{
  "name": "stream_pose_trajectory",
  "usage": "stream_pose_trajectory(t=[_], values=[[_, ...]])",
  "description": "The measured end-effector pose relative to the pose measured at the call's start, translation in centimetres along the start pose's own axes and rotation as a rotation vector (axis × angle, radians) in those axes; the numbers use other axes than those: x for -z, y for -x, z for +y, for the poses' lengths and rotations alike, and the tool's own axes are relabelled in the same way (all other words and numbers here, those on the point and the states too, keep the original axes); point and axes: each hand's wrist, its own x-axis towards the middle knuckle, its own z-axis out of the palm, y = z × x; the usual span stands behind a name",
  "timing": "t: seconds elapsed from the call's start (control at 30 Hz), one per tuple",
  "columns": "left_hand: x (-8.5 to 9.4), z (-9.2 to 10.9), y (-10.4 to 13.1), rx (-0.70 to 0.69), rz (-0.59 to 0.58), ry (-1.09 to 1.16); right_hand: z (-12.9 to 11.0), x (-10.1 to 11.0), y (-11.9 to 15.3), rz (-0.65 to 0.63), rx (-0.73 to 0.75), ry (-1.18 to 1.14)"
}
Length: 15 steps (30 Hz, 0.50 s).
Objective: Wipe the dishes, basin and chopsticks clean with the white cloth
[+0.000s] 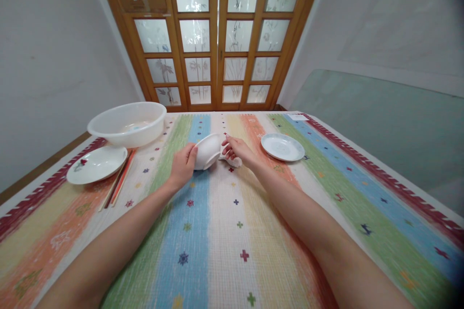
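Observation:
A white bowl (208, 152) is tilted on its side above the middle of the striped tablecloth, its base turned toward the right. My left hand (183, 164) grips its left side, thumb against the outer wall. Just right of the bowl is my right hand (236, 149), its fingers curled and slightly apart. Below those fingers lies a crumpled white cloth (235, 161), partly hidden by the hand. Whether the fingers touch the cloth is too small to tell.
At the back left stands a large white basin (145, 130). In front of it are a white dish (97, 166) and several chopsticks (118, 181). A pale plate (282, 147) lies right of my right hand. Wooden doors (219, 58) stand behind the table.

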Motion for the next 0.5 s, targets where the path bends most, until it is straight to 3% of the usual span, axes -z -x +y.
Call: stream_pose_trajectory(t=[0.13,0.33,0.5], values=[[-0.3,-0.3,0.6,-0.117,-0.197,-0.133,-0.5,0.3,0.3,0.002,-0.061,0.015],[-0.4,-0.5,1.0,-0.483,-0.528,-0.419,-0.4,1.0,0.6,-0.055,-0.087,0.077],[-0.6,-0.4,1.4,-0.617,-0.636,-0.563,-0.5,1.1,0.9,-0.024,-0.030,0.080]])
